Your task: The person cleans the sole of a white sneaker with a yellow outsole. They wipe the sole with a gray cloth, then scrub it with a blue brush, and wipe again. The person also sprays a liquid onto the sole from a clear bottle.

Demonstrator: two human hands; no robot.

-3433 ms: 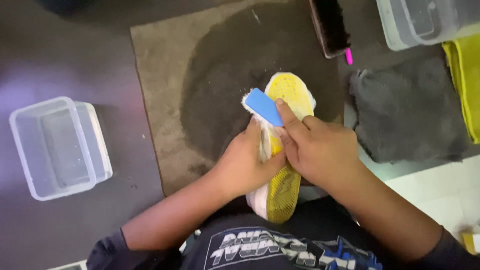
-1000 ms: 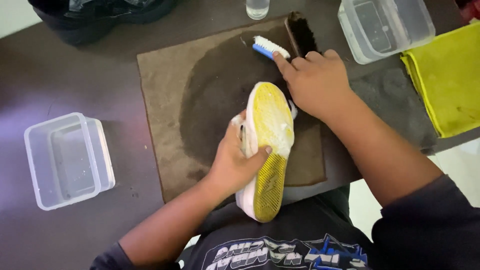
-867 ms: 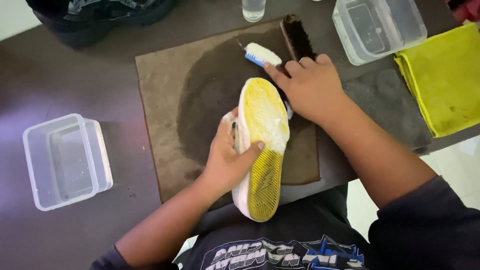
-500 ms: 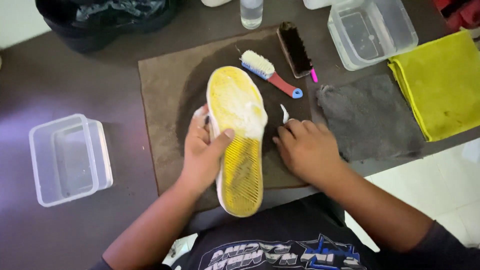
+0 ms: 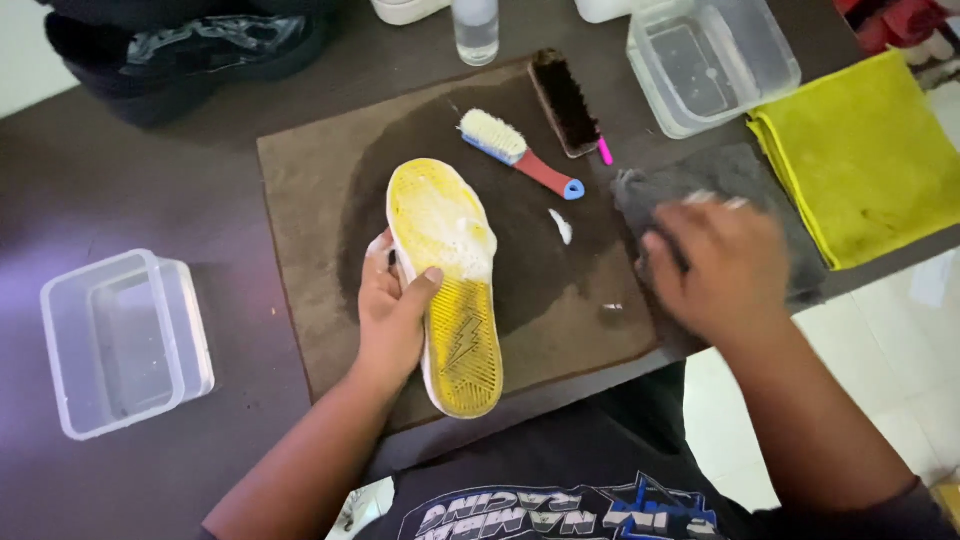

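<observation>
**Shoe, sole up, foam on forefoot**

Head view: left hand (image 5: 392,318) grasping shoe (image 5: 447,283) over wet brown mat (image 5: 300,230). Right hand (image 5: 722,264), brush-free since a moment ago, now pressed on grey cloth (image 5: 735,170), grip blurred, cannot tell. Blue-and-red brush (image 5: 516,152) lying above. Scrubbing seemingly paused, wiping stage judged near. Open bench (image 5: 140,170) leftward; near edge close beneath heel.

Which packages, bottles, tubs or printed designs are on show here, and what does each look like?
Clear plastic tub: left on the dark table, rectangular, lidless.
Second clear tub: top right, rectangular, beside the yellow cloth.
Small clear bottle: top centre, upright, only its lower part in view.
Shirt print: bottom edge, white and blue design on black fabric.
Sole emblem: lightning-bolt shape on the shoe's yellow sole, held by the left hand.
No screens or signs.
</observation>
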